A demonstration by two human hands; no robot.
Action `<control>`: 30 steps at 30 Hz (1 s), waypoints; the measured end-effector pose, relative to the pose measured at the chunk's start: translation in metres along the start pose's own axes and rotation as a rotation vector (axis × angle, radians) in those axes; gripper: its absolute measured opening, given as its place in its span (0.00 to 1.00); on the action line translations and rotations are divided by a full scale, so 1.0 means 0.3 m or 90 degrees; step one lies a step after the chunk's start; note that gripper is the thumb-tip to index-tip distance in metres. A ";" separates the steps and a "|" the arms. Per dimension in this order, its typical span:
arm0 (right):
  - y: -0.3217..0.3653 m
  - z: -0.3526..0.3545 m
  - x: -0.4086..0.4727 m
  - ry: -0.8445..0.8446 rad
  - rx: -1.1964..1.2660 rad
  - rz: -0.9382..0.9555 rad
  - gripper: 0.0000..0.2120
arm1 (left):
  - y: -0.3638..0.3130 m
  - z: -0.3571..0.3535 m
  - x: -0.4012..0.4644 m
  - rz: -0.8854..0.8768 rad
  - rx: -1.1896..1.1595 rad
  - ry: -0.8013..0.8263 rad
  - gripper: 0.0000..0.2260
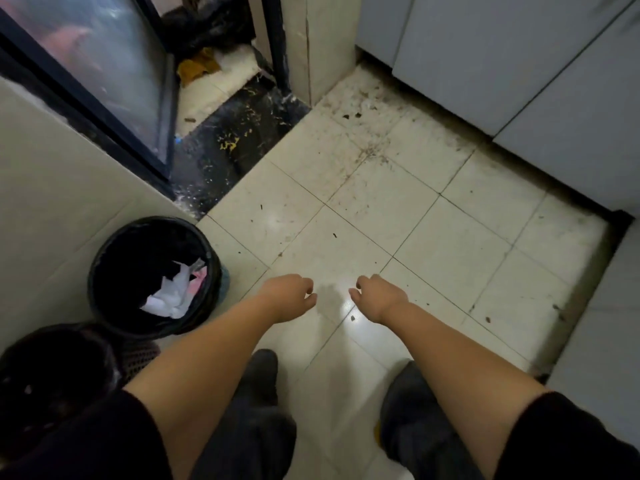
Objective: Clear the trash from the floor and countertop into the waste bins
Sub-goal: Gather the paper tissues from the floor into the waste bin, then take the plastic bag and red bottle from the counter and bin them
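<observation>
A round black-lined waste bin (114, 258) stands on the floor at the left, with crumpled white and pink trash (176, 292) inside it. A second dark bin (41, 375) sits nearer me at the lower left. My left hand (291, 296) hangs over the tiled floor just right of the first bin, fingers loosely curled, holding nothing. My right hand (377, 296) hangs beside it, also loosely curled and empty. Small dark crumbs (353, 318) and dirt specks (349, 116) lie scattered on the cream tiles.
Grey cabinet fronts (519, 64) line the right and far side. A dark-framed glass door (104, 64) stands at the upper left above a black marble threshold (235, 140). A yellow-brown rag (197, 65) lies beyond it. My dark shoes (259, 379) are below.
</observation>
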State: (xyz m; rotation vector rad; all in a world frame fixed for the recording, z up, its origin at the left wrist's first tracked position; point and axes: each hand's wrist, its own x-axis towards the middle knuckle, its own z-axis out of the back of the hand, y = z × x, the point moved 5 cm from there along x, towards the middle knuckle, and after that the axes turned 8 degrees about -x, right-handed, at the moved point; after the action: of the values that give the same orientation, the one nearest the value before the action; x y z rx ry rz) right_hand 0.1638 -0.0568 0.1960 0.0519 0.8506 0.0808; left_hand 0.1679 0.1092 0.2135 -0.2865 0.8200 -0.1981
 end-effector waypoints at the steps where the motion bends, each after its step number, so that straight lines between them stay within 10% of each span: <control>1: 0.022 0.051 -0.079 -0.002 0.010 -0.003 0.22 | -0.024 0.057 -0.068 -0.005 -0.002 -0.005 0.19; 17: 0.118 0.363 -1.179 -0.225 0.361 -0.281 0.21 | -0.495 0.541 -0.876 -0.298 0.058 0.045 0.20; 30: -0.283 -0.155 -2.061 -0.350 0.521 -0.579 0.19 | -1.267 0.030 -1.338 -0.568 0.206 0.119 0.21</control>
State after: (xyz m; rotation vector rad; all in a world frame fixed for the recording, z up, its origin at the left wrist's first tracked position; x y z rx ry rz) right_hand -0.2729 -0.1976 0.6215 0.4277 0.2482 -1.0956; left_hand -0.1171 -0.1343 0.6199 -0.3152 0.7839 -1.1962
